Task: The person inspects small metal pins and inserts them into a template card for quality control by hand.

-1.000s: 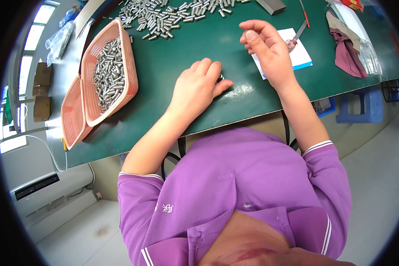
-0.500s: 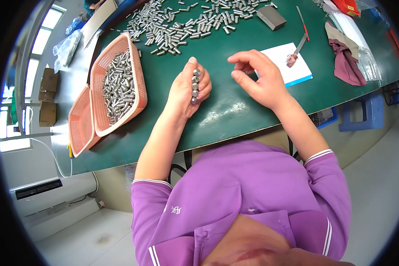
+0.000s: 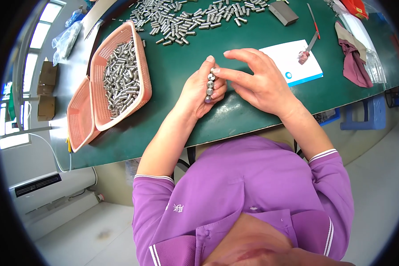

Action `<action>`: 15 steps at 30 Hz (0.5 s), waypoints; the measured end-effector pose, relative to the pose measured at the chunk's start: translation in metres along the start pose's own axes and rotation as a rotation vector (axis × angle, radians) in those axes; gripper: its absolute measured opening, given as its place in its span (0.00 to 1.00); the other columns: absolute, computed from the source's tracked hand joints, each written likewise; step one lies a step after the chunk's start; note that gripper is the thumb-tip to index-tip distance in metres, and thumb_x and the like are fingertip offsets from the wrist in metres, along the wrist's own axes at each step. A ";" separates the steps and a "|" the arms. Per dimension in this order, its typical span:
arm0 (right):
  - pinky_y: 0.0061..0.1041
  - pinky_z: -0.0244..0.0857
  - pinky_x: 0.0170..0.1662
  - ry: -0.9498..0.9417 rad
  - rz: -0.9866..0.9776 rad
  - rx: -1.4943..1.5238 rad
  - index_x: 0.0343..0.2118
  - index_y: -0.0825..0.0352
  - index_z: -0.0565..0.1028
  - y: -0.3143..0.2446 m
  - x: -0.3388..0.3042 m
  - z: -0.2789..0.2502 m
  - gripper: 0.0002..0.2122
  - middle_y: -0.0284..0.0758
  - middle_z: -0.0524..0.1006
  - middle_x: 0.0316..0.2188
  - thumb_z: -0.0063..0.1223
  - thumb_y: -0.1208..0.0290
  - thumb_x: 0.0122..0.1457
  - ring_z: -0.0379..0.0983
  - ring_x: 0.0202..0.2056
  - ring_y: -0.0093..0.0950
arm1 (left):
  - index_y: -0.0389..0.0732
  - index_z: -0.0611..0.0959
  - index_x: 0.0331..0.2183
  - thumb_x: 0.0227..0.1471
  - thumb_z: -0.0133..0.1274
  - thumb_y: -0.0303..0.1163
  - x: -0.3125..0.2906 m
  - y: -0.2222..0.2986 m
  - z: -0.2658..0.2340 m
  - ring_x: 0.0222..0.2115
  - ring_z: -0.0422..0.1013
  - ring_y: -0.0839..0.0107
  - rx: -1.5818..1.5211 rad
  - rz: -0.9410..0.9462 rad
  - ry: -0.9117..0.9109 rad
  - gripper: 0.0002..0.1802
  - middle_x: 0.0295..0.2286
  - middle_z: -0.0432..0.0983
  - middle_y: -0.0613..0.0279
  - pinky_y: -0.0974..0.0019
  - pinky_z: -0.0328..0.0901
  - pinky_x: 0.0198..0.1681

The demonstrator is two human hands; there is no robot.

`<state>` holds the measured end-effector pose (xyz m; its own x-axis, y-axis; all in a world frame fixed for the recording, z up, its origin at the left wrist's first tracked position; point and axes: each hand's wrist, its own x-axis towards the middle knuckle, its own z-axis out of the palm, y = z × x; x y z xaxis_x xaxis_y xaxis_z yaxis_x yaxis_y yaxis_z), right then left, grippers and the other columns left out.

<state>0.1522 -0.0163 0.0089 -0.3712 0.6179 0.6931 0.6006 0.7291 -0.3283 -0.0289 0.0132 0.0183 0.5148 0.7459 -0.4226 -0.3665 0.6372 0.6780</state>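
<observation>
Right of the pink basket [image 3: 145, 84], a near-to-far row of metal cylinders [image 3: 210, 84] is gripped in the left hand [image 3: 196, 92]; its far end is apparently touched by the right hand [image 3: 266, 86], held loosely open.

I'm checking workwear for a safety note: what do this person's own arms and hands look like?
The left hand and right hand are ungloved, and no watch or bracelet shows. Short purple sleeves end in white-striped cuffs, leaving the forearms uncovered.
</observation>
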 end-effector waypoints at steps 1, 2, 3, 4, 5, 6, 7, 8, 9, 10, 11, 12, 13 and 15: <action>0.36 0.65 0.47 -0.003 -0.002 0.001 0.48 0.50 0.75 0.000 -0.001 0.000 0.24 0.33 0.70 0.48 0.58 0.78 0.44 0.68 0.48 0.37 | 0.45 0.68 0.24 0.64 0.37 0.47 0.000 0.000 0.001 0.10 0.54 0.79 -0.013 -0.010 0.022 0.20 0.13 0.58 0.69 0.76 0.47 0.10; 0.36 0.65 0.48 0.001 0.008 0.015 0.47 0.50 0.75 0.001 -0.001 0.000 0.24 0.33 0.70 0.48 0.58 0.78 0.44 0.68 0.49 0.37 | 0.45 0.68 0.24 0.64 0.37 0.47 0.000 0.001 0.001 0.10 0.54 0.79 -0.016 -0.008 0.024 0.20 0.13 0.58 0.69 0.76 0.47 0.10; 0.37 0.65 0.48 0.005 0.018 0.029 0.47 0.50 0.76 0.000 -0.002 0.000 0.24 0.33 0.70 0.48 0.58 0.78 0.44 0.68 0.49 0.37 | 0.45 0.68 0.24 0.64 0.37 0.47 0.001 0.001 0.001 0.10 0.54 0.79 -0.016 -0.011 0.032 0.21 0.13 0.58 0.69 0.76 0.47 0.10; 0.37 0.65 0.48 0.003 0.015 0.031 0.47 0.50 0.76 0.000 -0.002 0.001 0.24 0.33 0.70 0.48 0.58 0.78 0.44 0.68 0.49 0.37 | 0.45 0.67 0.24 0.64 0.37 0.47 0.001 0.001 0.001 0.10 0.54 0.79 -0.017 -0.013 0.040 0.21 0.13 0.57 0.69 0.76 0.47 0.10; 0.36 0.65 0.48 0.000 0.006 0.038 0.47 0.51 0.76 -0.001 -0.002 0.000 0.24 0.33 0.70 0.49 0.58 0.79 0.44 0.68 0.49 0.37 | 0.45 0.67 0.24 0.64 0.37 0.47 0.001 0.000 0.001 0.10 0.54 0.79 -0.018 -0.013 0.041 0.21 0.13 0.57 0.69 0.76 0.47 0.10; 0.36 0.66 0.47 -0.002 -0.002 0.045 0.46 0.51 0.77 -0.002 -0.002 0.000 0.24 0.34 0.69 0.49 0.58 0.80 0.43 0.68 0.48 0.37 | 0.45 0.67 0.24 0.64 0.37 0.47 0.001 -0.001 0.001 0.10 0.54 0.79 -0.005 0.002 0.055 0.21 0.13 0.57 0.69 0.76 0.47 0.10; 0.36 0.66 0.47 -0.003 -0.003 0.046 0.46 0.51 0.77 -0.004 -0.001 0.000 0.24 0.34 0.69 0.49 0.58 0.80 0.43 0.68 0.48 0.37 | 0.44 0.67 0.24 0.64 0.37 0.46 0.001 -0.001 0.002 0.09 0.54 0.79 0.008 0.017 0.070 0.21 0.13 0.57 0.69 0.77 0.47 0.09; 0.36 0.66 0.47 -0.012 -0.023 0.032 0.46 0.51 0.77 -0.006 0.001 0.000 0.24 0.34 0.70 0.49 0.58 0.80 0.43 0.68 0.48 0.37 | 0.44 0.67 0.24 0.64 0.37 0.46 0.001 -0.002 0.003 0.09 0.54 0.79 0.009 0.016 0.069 0.21 0.13 0.57 0.69 0.77 0.47 0.09; 0.35 0.66 0.47 -0.020 -0.044 0.018 0.46 0.52 0.77 -0.007 0.001 0.000 0.24 0.34 0.70 0.49 0.58 0.80 0.42 0.68 0.48 0.36 | 0.44 0.67 0.24 0.64 0.37 0.46 0.001 -0.003 0.005 0.09 0.54 0.79 0.021 0.023 0.077 0.20 0.13 0.58 0.69 0.77 0.47 0.09; 0.35 0.66 0.47 -0.020 -0.042 0.017 0.46 0.52 0.77 -0.007 0.001 -0.001 0.24 0.34 0.70 0.49 0.58 0.80 0.42 0.68 0.48 0.36 | 0.44 0.67 0.24 0.64 0.38 0.46 0.001 -0.004 0.005 0.09 0.54 0.79 0.034 0.031 0.086 0.20 0.14 0.58 0.69 0.77 0.47 0.08; 0.35 0.66 0.47 -0.014 -0.041 0.013 0.46 0.52 0.78 -0.006 0.000 0.000 0.24 0.33 0.70 0.49 0.58 0.80 0.42 0.69 0.48 0.36 | 0.44 0.67 0.24 0.64 0.38 0.46 0.001 -0.004 0.005 0.09 0.54 0.79 0.034 0.031 0.088 0.20 0.14 0.58 0.69 0.77 0.47 0.08; 0.35 0.66 0.46 -0.009 -0.040 0.009 0.46 0.52 0.78 -0.005 -0.001 0.001 0.24 0.33 0.70 0.49 0.58 0.80 0.42 0.69 0.48 0.36 | 0.44 0.67 0.24 0.64 0.38 0.46 0.001 -0.004 0.005 0.09 0.54 0.79 0.024 0.038 0.094 0.20 0.14 0.58 0.69 0.77 0.47 0.08; 0.35 0.66 0.46 -0.009 -0.040 0.012 0.46 0.52 0.78 -0.004 -0.002 0.001 0.24 0.33 0.70 0.49 0.58 0.80 0.42 0.69 0.48 0.36 | 0.44 0.67 0.24 0.64 0.38 0.45 0.001 -0.004 0.004 0.09 0.55 0.79 0.014 0.045 0.102 0.20 0.14 0.58 0.70 0.77 0.47 0.08; 0.35 0.67 0.46 -0.013 -0.018 0.008 0.45 0.52 0.78 -0.002 -0.003 0.001 0.24 0.33 0.70 0.49 0.58 0.81 0.42 0.69 0.48 0.36 | 0.44 0.67 0.25 0.64 0.38 0.46 0.001 -0.003 0.006 0.09 0.55 0.79 0.016 0.043 0.109 0.20 0.14 0.58 0.70 0.77 0.47 0.08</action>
<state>0.1511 -0.0191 0.0068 -0.3911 0.6080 0.6909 0.5881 0.7425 -0.3206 -0.0223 0.0108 0.0194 0.4110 0.7897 -0.4555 -0.3739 0.6017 0.7058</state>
